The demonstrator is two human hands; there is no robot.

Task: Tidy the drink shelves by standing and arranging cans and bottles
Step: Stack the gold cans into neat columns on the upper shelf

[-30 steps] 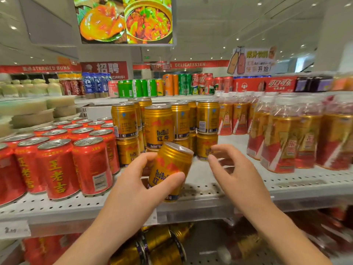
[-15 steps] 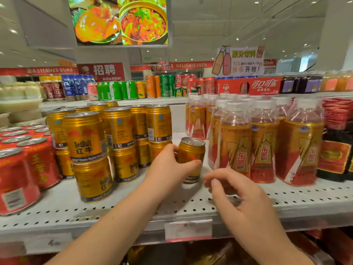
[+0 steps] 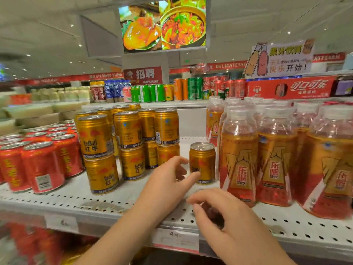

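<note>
Single gold can (image 3: 202,163): upright on the white perforated shelf (image 3: 114,203), pull-tab top facing up, standing alone in the gap between two product blocks.

- 9 o'clock of it: stacked gold cans (image 3: 129,142), two tiers high, several rows deep. Near, small gap, not touching.
- 3 o'clock: amber drink bottles (image 3: 275,159) with red-and-gold labels, just beside the can. Can't tell if they touch.
- 7 o'clock: left hand (image 3: 168,180), fingers spread, not wrapped round anything. Thumb (image 3: 193,177) tip overlaps the can's lower front; contact vs. just in front, can't tell.
- 6 o'clock, closer to the shelf's front edge: right hand (image 3: 231,224), fingers loosely curled inward, holding nothing, apart from the can.
- Far 9 o'clock: red cans (image 3: 42,165), upright, single tier, left of the gold stack.
- Shelf lip below the hands: price tag (image 3: 175,238), blurred digits.
- 12 o'clock, behind: higher shelf with a row of green, orange and red soda cans (image 3: 172,91); red carton (image 3: 290,88) to their right.
- Overhead: screen showing food dishes (image 3: 162,25); paper sign with cartoon bottles (image 3: 280,58) at 1 o'clock.
</note>
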